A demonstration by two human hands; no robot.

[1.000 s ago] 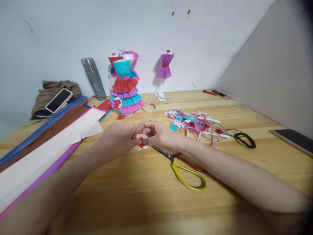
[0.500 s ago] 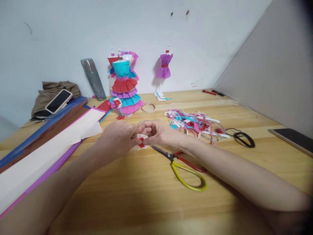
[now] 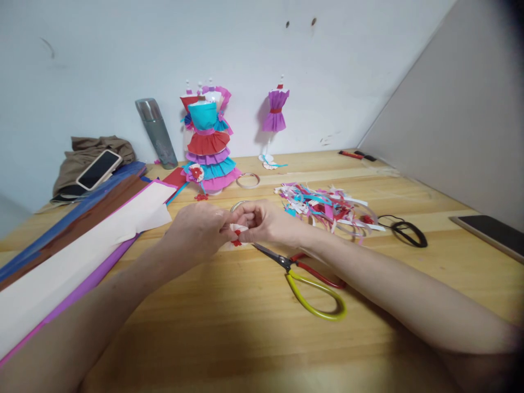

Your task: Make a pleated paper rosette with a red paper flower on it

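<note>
A small white paper rosette with a red centre [image 3: 236, 238] is pinched between my two hands above the wooden table. My left hand [image 3: 200, 232] grips its left side, and my right hand [image 3: 262, 224] has thumb and fingers closed on its right side. The fingers cover much of it. Just right of the rosette lie scissors [image 3: 286, 264] with one yellow and one red handle. Behind my hands stands a doll form in a tiered paper dress [image 3: 208, 142], with a rosette near its hem. A red piece [image 3: 201, 197] lies in front of it.
Paper scraps [image 3: 323, 204] and a black band [image 3: 409, 233] lie at the right, near a phone [image 3: 491, 232]. Paper sheets [image 3: 82, 262] cover the left side. A bottle [image 3: 158, 134], tape rings [image 3: 248, 180] and a purple-dressed form [image 3: 277, 112] are at the back.
The rosette's visible part has shifted slightly between my fingers. Both hands keep hold of it in nearly the same place.
</note>
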